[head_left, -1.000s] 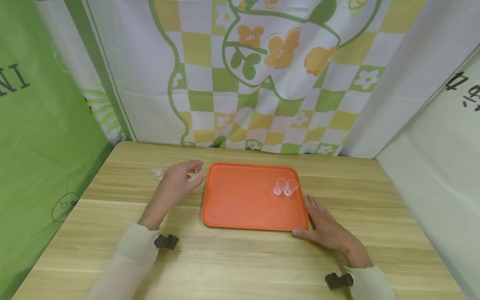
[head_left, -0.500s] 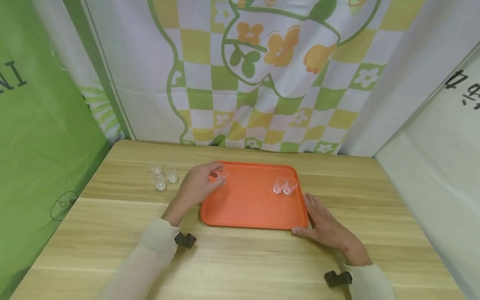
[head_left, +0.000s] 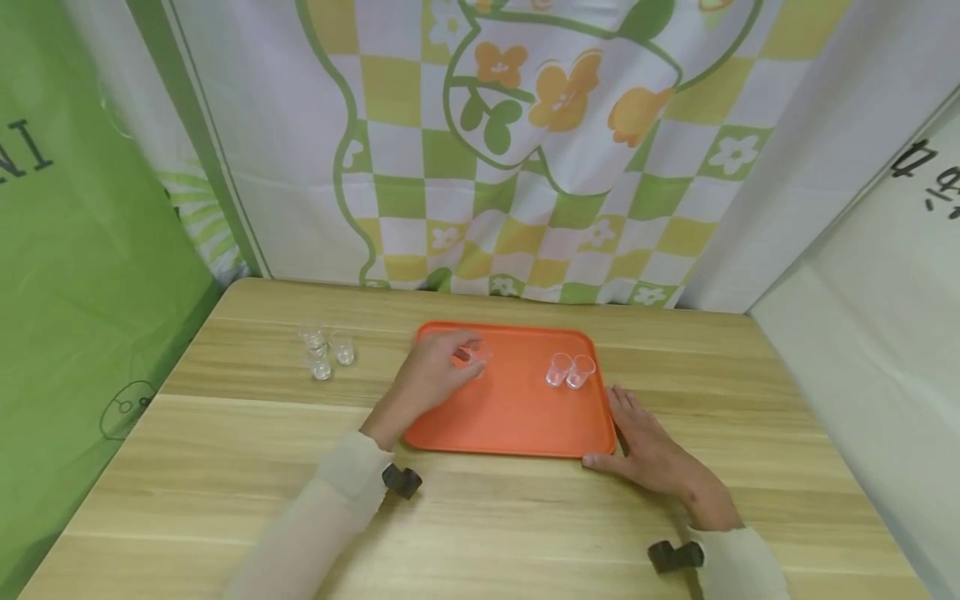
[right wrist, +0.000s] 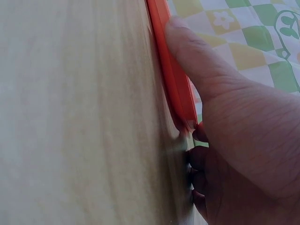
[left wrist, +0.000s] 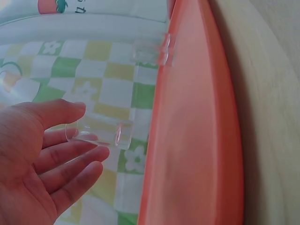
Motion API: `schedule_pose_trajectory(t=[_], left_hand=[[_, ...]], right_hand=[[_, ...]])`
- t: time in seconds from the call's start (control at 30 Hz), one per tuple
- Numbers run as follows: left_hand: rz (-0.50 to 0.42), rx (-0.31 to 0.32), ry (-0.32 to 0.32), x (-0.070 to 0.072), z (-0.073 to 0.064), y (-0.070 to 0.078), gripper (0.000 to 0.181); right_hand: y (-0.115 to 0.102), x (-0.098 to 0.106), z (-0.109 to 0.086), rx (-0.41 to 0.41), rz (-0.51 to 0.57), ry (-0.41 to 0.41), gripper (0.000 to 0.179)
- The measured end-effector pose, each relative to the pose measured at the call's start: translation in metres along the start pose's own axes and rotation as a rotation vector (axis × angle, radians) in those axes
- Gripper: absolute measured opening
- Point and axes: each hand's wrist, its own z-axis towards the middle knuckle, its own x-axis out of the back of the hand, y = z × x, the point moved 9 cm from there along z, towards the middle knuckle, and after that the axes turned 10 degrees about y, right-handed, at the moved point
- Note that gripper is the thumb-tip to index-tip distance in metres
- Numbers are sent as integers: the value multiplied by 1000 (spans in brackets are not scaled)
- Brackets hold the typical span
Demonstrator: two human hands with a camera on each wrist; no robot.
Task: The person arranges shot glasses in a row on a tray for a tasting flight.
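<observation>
Several clear cups are grouped toward the far left corner of the bench, two cups inside the right edge of the tray. Overhead, the held cup, pinched by the left hand, has been moved rightward; the tray's near right corner is touched by the outstretched right hand.

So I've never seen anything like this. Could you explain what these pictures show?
There's no machine here: just a person's two bare hands. The wide picture comes from a camera on the head, looking forward and down; the other two come from small black cameras on the wrists, each watching one hand.

On the table lies an orange tray, with two clear cups near its right edge. A few more cups stand left of the tray. The left hand holds one cup just above the tray, while the right hand touches the tray's near right corner.
</observation>
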Motion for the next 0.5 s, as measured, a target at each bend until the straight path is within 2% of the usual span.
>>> schedule_pose_trajectory(t=[0.5], left_hand=[[-15,4,-79,-39,7,10,40]], right_hand=[[2,-1,0,-5,-4,1,113]])
